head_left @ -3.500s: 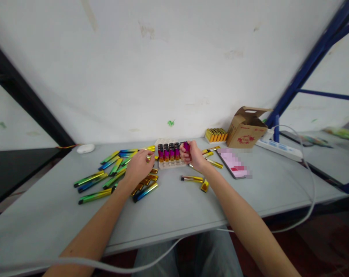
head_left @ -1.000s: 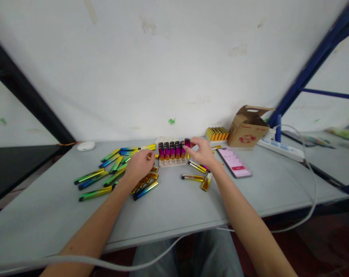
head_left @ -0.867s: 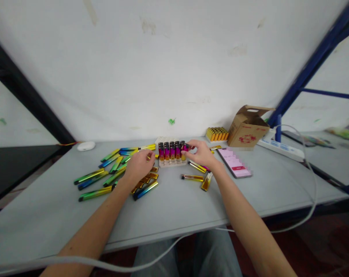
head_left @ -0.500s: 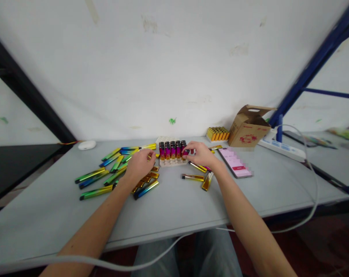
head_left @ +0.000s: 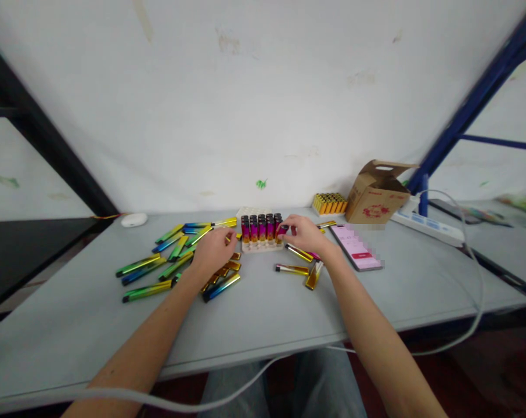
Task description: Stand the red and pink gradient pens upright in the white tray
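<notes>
A white tray holds rows of upright purple and orange cylinders with black tops. My right hand pinches one more purple cylinder at the tray's right end. It looks slightly tilted. My left hand is closed above the gold tubes left of the tray; what its fingertips hold, if anything, is too small to make out. Green, blue and yellow shiny tubes lie scattered to the left. Below my right hand are several gold tubes.
A phone lies right of my right hand. Behind it are a block of yellow cylinders and an open cardboard box. A power strip sits farther right, a white case at the back left. A white cable crosses in front.
The purple cylinder in my right hand now stands more upright and closer in line with the row in the tray. My left hand has barely moved. The view has shifted slightly.
</notes>
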Available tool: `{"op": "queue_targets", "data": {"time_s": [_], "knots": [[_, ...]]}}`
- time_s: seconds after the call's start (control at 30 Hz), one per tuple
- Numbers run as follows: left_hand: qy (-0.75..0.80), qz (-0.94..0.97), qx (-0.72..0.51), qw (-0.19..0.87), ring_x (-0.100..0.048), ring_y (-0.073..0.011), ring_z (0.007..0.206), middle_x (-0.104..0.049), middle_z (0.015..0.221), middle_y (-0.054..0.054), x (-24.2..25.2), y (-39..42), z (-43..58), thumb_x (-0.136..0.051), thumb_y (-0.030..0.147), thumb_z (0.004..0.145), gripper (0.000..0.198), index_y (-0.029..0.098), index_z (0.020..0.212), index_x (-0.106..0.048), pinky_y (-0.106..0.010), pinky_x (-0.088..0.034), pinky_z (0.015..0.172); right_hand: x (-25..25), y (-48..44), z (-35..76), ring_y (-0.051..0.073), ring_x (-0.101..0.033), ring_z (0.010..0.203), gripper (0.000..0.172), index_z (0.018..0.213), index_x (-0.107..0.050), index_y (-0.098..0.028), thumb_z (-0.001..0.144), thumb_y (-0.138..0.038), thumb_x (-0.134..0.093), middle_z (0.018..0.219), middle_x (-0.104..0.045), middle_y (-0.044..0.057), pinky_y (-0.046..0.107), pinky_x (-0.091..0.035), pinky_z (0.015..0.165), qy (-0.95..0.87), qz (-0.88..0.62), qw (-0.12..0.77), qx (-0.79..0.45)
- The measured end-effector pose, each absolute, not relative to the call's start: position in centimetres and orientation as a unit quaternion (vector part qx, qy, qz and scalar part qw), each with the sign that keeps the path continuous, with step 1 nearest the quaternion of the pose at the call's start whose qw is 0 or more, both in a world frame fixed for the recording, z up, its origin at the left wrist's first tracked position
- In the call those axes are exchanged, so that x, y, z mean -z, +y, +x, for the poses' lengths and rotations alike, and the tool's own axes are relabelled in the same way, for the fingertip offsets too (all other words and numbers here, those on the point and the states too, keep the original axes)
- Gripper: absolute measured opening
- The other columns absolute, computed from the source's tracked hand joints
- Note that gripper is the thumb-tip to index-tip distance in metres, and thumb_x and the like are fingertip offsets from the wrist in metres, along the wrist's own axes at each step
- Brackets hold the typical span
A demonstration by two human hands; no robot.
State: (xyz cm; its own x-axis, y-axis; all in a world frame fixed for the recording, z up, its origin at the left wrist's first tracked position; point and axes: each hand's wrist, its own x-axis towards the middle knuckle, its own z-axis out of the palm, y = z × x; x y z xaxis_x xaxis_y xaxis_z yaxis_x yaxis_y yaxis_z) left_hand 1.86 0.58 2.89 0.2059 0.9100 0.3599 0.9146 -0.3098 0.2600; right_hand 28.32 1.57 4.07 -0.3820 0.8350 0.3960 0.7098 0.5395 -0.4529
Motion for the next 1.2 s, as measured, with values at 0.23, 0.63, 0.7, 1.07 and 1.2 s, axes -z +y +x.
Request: {"op": "queue_targets", "data": {"time_s": [0.23, 0.63, 0.7, 1.07, 1.2], "knots": [[-0.591, -0.775, 0.226, 0.006, -0.066, -0.0255, 0.091, -0.074, 0.098, -0.009, -2.9, 0.5, 1.9, -0.04, 0.034, 0.088, 0.031, 0.02, 0.091, -0.068, -0.034, -0.05, 0.083, -4.2, 1.5, 28.1, 0.012, -0.052, 0.062, 0.025, 0.099, -0.065, -0.022, 0.075, -0.026, -0.071, 0.079, -0.063, -0.002, 0.024, -0.037, 0.062, -0.788, -0.477, 0.367, -0.126], [-0.577, -0.783, 0.233, 0.012, -0.067, -0.0269, 0.089, -0.074, 0.096, -0.01, -2.7, 0.7, 1.8, -0.04, 0.035, 0.088, 0.033, 0.019, 0.089, -0.069, -0.037, -0.05, 0.081, -4.2, 1.9, 28.7, 0.018, -0.059, 0.083, 0.016, 0.085, -0.071, -0.02, 0.086, -0.03, -0.058, 0.092, -0.065, 0.007, 0.03, -0.044, 0.07, -0.759, -0.469, 0.447, -0.067], [-0.578, -0.782, 0.234, 0.012, -0.067, -0.0265, 0.089, -0.074, 0.097, -0.01, -2.7, 0.6, 1.8, -0.04, 0.035, 0.088, 0.033, 0.019, 0.09, -0.069, -0.036, -0.05, 0.082, -4.1, 1.9, 28.7, 0.019, -0.059, 0.088, 0.017, 0.084, -0.072, -0.02, 0.086, -0.03, -0.059, 0.096, -0.064, 0.008, 0.03, -0.045, 0.071, -0.773, -0.45, 0.443, -0.07], [-0.584, -0.776, 0.237, -0.002, -0.066, -0.0247, 0.087, -0.074, 0.096, -0.009, -2.8, 0.8, 1.7, -0.04, 0.034, 0.087, 0.032, 0.019, 0.089, -0.068, -0.034, -0.049, 0.08, -4.5, 2.3, 29.7, 0.018, -0.06, 0.081, 0.036, 0.07, -0.067, -0.016, 0.093, -0.033, -0.045, 0.08, -0.065, 0.007, 0.028, -0.044, 0.068, -0.711, -0.515, 0.477, -0.046], [-0.584, -0.776, 0.239, -0.002, -0.066, -0.0247, 0.087, -0.074, 0.096, -0.008, -2.7, 0.8, 1.7, -0.04, 0.033, 0.087, 0.031, 0.019, 0.088, -0.068, -0.034, -0.049, 0.08, -4.1, 2.8, 31.0, 0.019, -0.06, 0.077, 0.035, 0.065, -0.064, -0.016, 0.091, -0.028, -0.044, 0.074, -0.066, 0.006, 0.03, -0.043, 0.075, -0.696, -0.587, 0.413, -0.019]]}}
